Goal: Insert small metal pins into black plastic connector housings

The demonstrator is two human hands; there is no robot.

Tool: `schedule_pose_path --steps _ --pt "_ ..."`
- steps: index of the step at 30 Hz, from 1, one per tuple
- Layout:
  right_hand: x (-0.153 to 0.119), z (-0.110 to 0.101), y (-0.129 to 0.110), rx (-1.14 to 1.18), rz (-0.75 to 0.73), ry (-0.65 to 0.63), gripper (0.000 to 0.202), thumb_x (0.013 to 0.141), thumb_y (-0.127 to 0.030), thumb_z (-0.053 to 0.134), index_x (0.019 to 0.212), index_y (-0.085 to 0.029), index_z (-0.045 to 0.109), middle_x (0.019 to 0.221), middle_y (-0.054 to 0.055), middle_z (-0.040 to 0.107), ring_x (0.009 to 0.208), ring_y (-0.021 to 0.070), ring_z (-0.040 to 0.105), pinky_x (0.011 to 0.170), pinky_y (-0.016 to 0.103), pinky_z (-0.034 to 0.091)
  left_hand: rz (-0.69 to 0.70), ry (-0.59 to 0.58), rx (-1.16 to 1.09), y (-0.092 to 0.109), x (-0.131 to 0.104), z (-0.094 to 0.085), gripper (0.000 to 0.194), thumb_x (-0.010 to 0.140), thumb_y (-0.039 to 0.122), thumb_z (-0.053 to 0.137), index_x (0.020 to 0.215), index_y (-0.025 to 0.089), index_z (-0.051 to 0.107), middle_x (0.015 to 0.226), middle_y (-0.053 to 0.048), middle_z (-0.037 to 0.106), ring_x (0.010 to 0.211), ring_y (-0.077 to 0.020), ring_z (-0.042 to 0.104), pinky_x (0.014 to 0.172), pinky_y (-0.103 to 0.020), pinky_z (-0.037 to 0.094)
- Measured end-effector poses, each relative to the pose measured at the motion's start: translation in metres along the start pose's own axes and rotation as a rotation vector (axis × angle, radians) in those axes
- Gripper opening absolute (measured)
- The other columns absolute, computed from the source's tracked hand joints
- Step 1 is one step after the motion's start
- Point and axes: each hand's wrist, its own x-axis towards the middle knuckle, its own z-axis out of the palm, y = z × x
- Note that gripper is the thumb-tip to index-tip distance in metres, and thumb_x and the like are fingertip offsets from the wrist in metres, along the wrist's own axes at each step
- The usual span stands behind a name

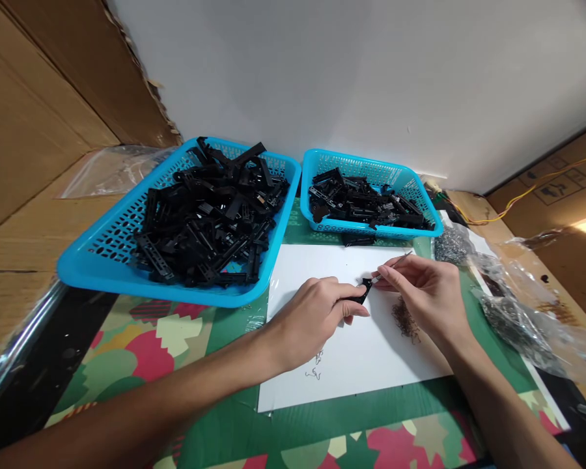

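My left hand [317,312] pinches a black plastic part [360,298] between thumb and fingers, just above a white board [293,273]. In my right hand [427,293] is a slim metal tool that looks like tweezers [401,259]. Its tip is at the upper end of the black part; whether it grips anything is too small to make out. A pile of thin brown wire pieces [404,320] lies below my right hand on the board. A few bent wire pieces [313,374] lie near my left wrist.
A large blue basket [176,290] heaped with black plastic parts stands at left. A smaller blue basket [371,228] of similar parts is behind the board. Clear bags [512,326] of small metal pieces lie at right. Cardboard [39,98] and a white wall [322,78] enclose the area.
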Motion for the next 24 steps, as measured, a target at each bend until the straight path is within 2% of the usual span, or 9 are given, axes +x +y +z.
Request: schedule_pose_path --steps 7,11,14,16,20,24 --pt "-0.004 0.006 0.002 -0.117 -0.071 0.022 0.022 0.091 -0.039 0.078 0.083 -0.018 0.077 0.082 0.009 0.081 0.071 0.0237 0.079 0.068 0.033 0.065 -0.027 -0.009 -0.040 -0.002 0.000 -0.001 0.022 0.100 0.016 0.057 0.095 0.019 0.079 0.087 -0.001 0.078 0.082 -0.0166 0.070 0.076 -0.028 0.046" --pt "-0.008 0.009 0.002 -0.154 -0.136 0.016 0.022 0.099 -0.038 0.069 0.088 -0.019 0.075 0.088 0.008 0.080 0.079 0.0224 0.077 0.072 0.032 0.060 -0.060 0.007 -0.101 0.003 -0.002 -0.004 0.022 0.103 0.025 0.057 0.097 0.018 0.077 0.091 -0.002 0.079 0.089 -0.0184 0.070 0.084 -0.029 0.046" --pt "-0.009 0.006 -0.003 -0.254 -0.361 0.044 0.023 0.109 -0.029 0.050 0.110 -0.022 0.072 0.093 0.006 0.073 0.087 0.0201 0.070 0.077 0.032 0.054 -0.050 0.019 -0.179 0.009 -0.007 -0.006 0.024 0.105 0.036 0.056 0.104 0.019 0.072 0.089 -0.001 0.075 0.084 -0.0177 0.065 0.080 -0.030 0.045" --pt "-0.007 0.002 -0.009 -0.367 -0.532 -0.037 0.024 0.109 -0.024 0.048 0.120 -0.024 0.070 0.088 0.003 0.066 0.082 0.0194 0.063 0.073 0.031 0.050 -0.020 0.023 -0.250 0.010 -0.010 -0.006 0.023 0.107 0.041 0.053 0.113 0.021 0.061 0.085 0.001 0.067 0.078 -0.0164 0.058 0.073 -0.029 0.042" --pt "0.001 -0.003 -0.029 -0.567 -0.752 -0.234 0.013 0.102 -0.019 0.065 0.111 -0.025 0.073 0.081 0.001 0.062 0.076 0.0198 0.055 0.068 0.031 0.044 0.088 0.091 -0.444 0.006 -0.014 -0.007 0.018 0.108 0.040 0.048 0.111 0.023 0.042 0.082 0.004 0.056 0.079 -0.0159 0.050 0.074 -0.030 0.038" --pt "0.023 -0.006 -0.053 -0.660 -0.861 -0.279 0.014 0.103 -0.018 0.062 0.102 -0.025 0.075 0.077 0.002 0.064 0.074 0.0204 0.054 0.069 0.034 0.042 0.068 0.125 -0.690 -0.001 -0.011 -0.005 0.017 0.108 0.038 0.045 0.112 0.023 0.039 0.083 0.003 0.060 0.073 -0.0145 0.046 0.073 -0.031 0.036"
